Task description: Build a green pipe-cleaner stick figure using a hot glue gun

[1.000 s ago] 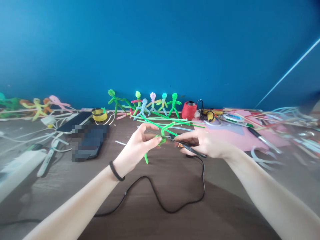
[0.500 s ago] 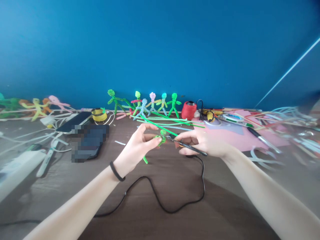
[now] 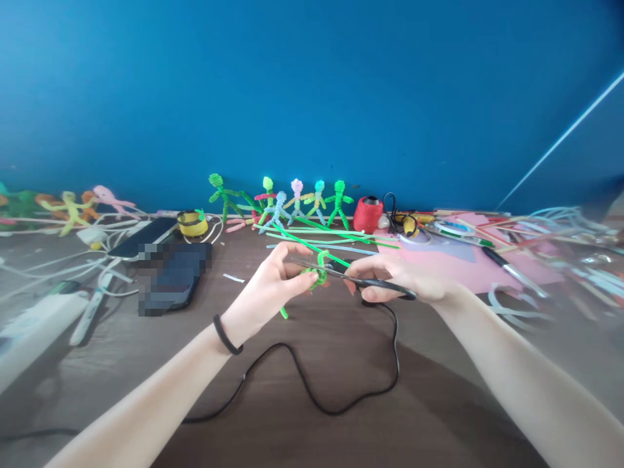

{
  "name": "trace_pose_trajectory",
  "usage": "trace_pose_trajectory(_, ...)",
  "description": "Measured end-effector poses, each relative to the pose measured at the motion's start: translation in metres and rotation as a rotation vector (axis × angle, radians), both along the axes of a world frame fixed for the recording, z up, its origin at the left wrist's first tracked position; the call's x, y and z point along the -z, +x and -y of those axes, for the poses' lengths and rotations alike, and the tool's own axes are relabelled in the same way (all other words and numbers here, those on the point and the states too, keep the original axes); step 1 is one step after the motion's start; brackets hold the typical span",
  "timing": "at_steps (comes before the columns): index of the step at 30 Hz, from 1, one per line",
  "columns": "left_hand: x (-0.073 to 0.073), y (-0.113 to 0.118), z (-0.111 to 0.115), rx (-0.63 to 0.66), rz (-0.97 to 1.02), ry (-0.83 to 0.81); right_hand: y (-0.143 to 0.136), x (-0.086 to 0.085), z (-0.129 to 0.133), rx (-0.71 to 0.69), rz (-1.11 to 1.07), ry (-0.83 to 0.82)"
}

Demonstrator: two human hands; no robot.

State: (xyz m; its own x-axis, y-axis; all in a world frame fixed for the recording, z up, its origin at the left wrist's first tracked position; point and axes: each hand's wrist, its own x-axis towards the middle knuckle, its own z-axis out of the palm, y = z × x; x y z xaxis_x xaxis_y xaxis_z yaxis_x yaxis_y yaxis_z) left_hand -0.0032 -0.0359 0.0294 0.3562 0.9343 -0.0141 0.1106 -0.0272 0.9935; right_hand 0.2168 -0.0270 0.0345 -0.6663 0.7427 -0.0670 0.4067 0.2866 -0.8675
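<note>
My left hand (image 3: 280, 279) pinches a curled green pipe cleaner (image 3: 320, 278) between thumb and fingers. One green end of it sticks up, and a green tail shows below the hand. My right hand (image 3: 385, 276) is closed on black-handled scissors (image 3: 361, 281). Their blades point left and lie across the curled pipe cleaner, close to my left fingertips. Behind the hands lie loose green and pale pipe cleaners (image 3: 336, 235). Whether the blades are parted around the stem I cannot tell.
Several pipe cleaner figures (image 3: 340, 201) stand along the blue wall, beside a red spool (image 3: 368, 214). At left lie two phones (image 3: 180, 276) and white cables. Pink paper (image 3: 439, 266), a pen (image 3: 511, 272) and sticks are at right. A black cable (image 3: 312, 396) winds across the table in front.
The scissors and my right hand have shifted slightly, with the blades reaching further left over the green pipe cleaner. Its upper end now stands up more. My left hand stays nearly in place.
</note>
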Motion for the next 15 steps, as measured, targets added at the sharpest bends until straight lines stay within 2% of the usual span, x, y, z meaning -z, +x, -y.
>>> trace_pose_trajectory(7, 0.0005, -0.0007, -0.0016, -0.021, 0.012, -0.001, -0.0023, -0.0008, 0.0008, 0.036, 0.031, -0.027)
trace_pose_trajectory(15, 0.0026, -0.0014, -0.0025, -0.032, -0.005, -0.004, -0.0013, -0.0011, 0.0004, 0.048, 0.044, 0.018)
